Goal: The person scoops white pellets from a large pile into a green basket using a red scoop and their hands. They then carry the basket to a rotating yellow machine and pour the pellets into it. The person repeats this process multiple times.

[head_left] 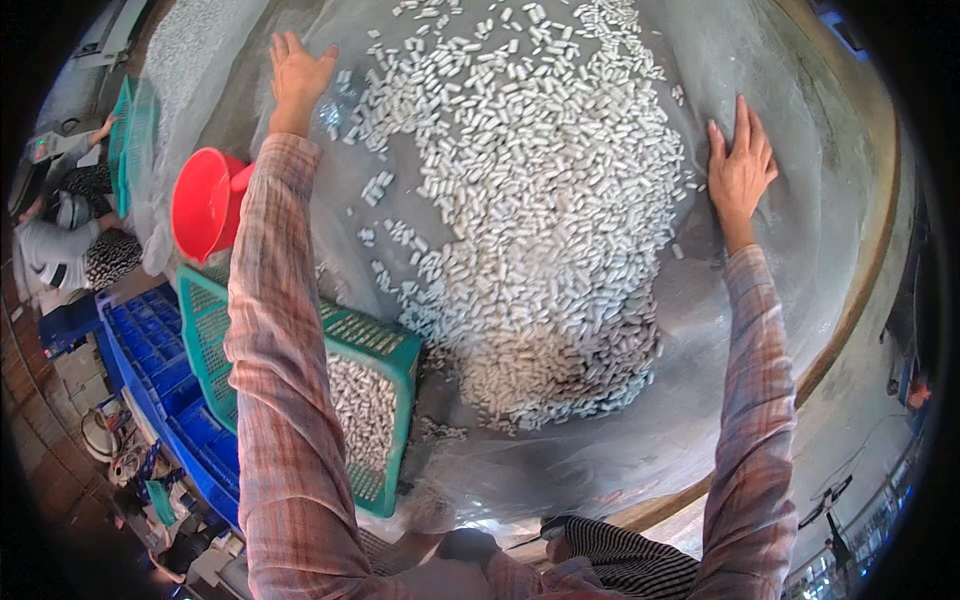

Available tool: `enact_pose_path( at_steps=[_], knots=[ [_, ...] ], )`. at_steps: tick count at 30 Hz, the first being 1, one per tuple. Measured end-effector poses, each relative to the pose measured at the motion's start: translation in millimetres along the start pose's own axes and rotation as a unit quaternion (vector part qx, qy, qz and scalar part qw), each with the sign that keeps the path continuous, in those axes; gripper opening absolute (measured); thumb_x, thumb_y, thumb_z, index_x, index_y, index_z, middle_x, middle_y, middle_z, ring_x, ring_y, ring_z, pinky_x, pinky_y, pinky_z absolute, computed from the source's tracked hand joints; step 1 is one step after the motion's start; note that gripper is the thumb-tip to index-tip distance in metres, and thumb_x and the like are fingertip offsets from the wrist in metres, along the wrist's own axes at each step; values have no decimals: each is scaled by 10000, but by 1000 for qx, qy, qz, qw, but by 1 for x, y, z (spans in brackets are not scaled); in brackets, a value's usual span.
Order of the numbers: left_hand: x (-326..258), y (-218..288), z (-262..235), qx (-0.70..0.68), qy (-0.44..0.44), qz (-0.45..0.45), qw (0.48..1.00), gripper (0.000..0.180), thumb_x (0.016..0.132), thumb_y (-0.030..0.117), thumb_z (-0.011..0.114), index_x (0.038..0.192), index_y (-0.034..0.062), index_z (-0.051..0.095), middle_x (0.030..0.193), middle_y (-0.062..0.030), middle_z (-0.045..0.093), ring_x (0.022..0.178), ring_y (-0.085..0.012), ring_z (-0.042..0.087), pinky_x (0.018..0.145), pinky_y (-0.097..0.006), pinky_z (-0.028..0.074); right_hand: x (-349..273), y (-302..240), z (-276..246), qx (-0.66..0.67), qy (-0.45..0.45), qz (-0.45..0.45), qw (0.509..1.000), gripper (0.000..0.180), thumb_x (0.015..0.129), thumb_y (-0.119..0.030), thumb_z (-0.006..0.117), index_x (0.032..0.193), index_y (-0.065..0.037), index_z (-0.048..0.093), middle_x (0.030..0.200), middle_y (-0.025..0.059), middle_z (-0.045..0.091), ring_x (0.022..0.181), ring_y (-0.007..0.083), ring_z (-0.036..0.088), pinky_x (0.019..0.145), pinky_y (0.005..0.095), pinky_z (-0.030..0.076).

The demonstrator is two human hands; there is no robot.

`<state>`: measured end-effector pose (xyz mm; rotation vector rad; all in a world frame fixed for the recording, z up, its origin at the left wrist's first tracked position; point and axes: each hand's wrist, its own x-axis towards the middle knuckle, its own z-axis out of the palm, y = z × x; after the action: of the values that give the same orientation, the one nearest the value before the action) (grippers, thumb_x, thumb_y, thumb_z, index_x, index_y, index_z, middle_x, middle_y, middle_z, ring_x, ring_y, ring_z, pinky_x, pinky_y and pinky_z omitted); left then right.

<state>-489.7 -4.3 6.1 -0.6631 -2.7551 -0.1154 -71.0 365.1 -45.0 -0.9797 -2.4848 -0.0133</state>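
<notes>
A wide heap of small whitish cylindrical pieces (560,200) lies on a sheet of clear plastic (800,200) in front of me. My left hand (298,78) rests at the heap's far left side, palm down, thumb and fingers apart, with nothing in it. On the right, my right hand (741,165) lies on the plastic just beyond the heap's edge, its fingers stretched and holding nothing. Below my left forearm stands a green slotted basket (400,385), partly hidden by my sleeve, with more of the same pieces inside. A red plastic scoop (208,205) sits left of that forearm.
Blue crates (165,345) stand at the left, beside the green basket. Farther left a co-worker (75,235) sits low, one hand near another green basket (122,145). The work surface's curved edge (885,230) runs along the right. More pieces (185,50) lie at the far left.
</notes>
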Motion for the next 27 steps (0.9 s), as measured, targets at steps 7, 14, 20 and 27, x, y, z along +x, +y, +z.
enact_pose_path(
  at_steps=[7,14,20,27],
  knots=[
    [19,55,10,-220,-139,-142,955,1130,683,645,683,1401,-118,258,1386,-261,426,1271,-353,441,1035,-350,367,-2,6,5,30,1,-10,999,461,955,-369,478,1408,-324,401,1409,70,424,1304,263,384,1061,490,263],
    [2,167,-56,-414,-331,-89,843,566,766,443,689,1073,-33,669,946,-75,662,813,-155,590,767,-317,460,4,-6,-3,17,-11,51,999,559,873,-487,571,1381,-296,437,1242,34,541,1167,240,481,990,478,330],
    [-95,164,-120,-363,-238,17,901,322,706,236,605,910,15,720,900,-166,691,857,-205,633,782,-304,471,-20,11,-10,92,-45,113,988,482,860,-501,598,1200,-160,626,1058,59,645,983,202,580,824,380,422],
    [-178,91,-191,-588,-206,-53,780,407,682,69,548,1064,25,682,940,-108,677,924,-252,616,835,-319,461,11,-10,-135,514,-83,143,842,376,872,-327,621,1125,-51,662,1086,89,653,1089,155,549,916,307,424]
  ],
)
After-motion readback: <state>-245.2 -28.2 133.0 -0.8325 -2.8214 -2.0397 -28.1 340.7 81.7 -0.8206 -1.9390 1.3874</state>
